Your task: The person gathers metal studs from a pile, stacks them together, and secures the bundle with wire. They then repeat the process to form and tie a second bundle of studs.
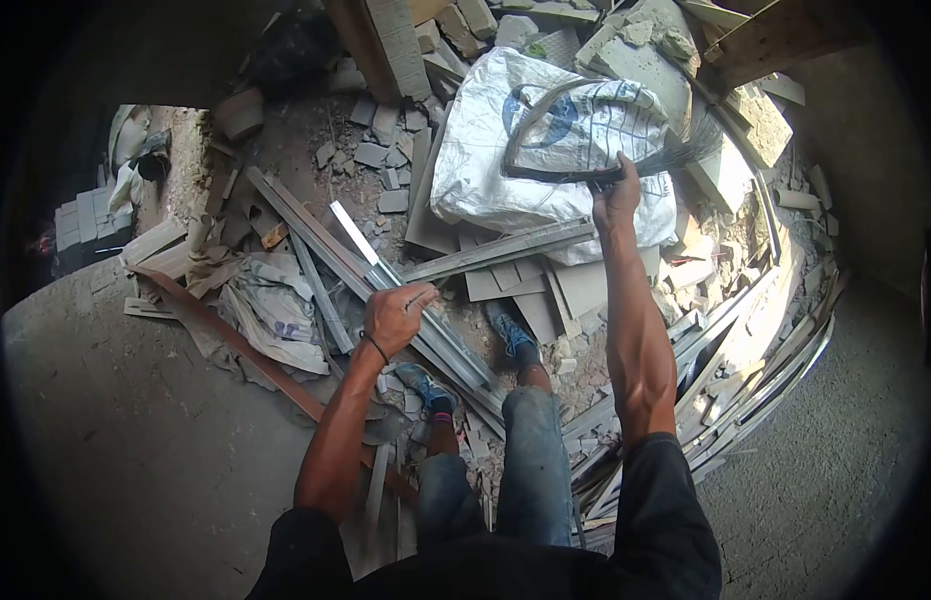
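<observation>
My right hand (617, 198) is closed around a dark bundle of thin wires (555, 176), which bends into a loop on the left and frays out at the right. The bundle is over a white woven sack (475, 135) with blue print. My left hand (393, 315) is closed in a fist above long grey metal strips (450, 350); anything inside its fingers is too small to make out. A dark band circles my left wrist.
Broken tiles (525, 285) and rubble surround my feet. A crumpled cloth sack (275, 310) and a reddish-brown bar (235, 345) lie at left. Long bent strips (725, 395) are piled at right. A concrete-like post (395, 50) stands at the top, near stacked grey blocks (85, 220) farther left.
</observation>
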A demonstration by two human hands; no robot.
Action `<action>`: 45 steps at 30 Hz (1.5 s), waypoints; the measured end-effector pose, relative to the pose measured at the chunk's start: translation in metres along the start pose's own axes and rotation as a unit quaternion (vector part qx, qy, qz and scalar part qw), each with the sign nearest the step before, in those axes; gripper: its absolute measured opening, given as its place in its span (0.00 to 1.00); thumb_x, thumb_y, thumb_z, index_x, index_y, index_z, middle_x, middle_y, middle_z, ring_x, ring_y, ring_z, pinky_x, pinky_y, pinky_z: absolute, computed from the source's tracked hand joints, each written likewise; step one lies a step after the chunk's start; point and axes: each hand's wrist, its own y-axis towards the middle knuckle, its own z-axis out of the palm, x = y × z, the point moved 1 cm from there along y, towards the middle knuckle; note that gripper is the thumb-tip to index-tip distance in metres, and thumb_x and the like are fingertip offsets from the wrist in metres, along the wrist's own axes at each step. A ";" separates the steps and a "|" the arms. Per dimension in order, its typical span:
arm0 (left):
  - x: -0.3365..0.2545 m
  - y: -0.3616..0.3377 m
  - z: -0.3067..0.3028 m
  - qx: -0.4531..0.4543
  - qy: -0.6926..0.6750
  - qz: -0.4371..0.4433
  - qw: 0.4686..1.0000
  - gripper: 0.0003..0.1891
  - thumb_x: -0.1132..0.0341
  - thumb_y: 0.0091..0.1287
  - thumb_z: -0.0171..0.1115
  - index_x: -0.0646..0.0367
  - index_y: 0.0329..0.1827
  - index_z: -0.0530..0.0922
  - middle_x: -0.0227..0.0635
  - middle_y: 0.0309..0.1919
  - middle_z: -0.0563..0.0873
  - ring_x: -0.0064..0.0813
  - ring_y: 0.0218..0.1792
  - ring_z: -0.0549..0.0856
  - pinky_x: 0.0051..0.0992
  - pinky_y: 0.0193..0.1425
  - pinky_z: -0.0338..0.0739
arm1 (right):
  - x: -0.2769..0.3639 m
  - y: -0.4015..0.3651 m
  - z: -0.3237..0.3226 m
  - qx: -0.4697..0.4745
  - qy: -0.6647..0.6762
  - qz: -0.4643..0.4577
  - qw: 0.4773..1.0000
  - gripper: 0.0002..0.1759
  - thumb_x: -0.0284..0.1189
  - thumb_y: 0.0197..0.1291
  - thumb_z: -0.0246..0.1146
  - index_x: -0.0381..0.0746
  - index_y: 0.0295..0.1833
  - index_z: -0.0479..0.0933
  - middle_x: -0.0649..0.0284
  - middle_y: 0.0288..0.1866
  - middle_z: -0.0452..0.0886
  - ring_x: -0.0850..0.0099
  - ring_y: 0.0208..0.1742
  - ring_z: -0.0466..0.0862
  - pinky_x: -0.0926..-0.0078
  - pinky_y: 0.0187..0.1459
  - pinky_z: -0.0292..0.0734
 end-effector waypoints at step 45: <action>0.078 -0.248 -0.147 -0.180 -0.188 -0.160 0.952 0.12 0.63 0.69 0.62 0.64 0.34 0.83 0.28 0.22 0.81 0.16 0.23 0.76 0.20 0.28 0.70 | 0.165 -0.161 0.185 0.412 -0.316 -0.112 0.847 0.27 0.52 0.74 0.43 0.44 0.26 0.59 0.68 0.24 0.58 0.73 0.25 0.62 0.70 0.36 0.69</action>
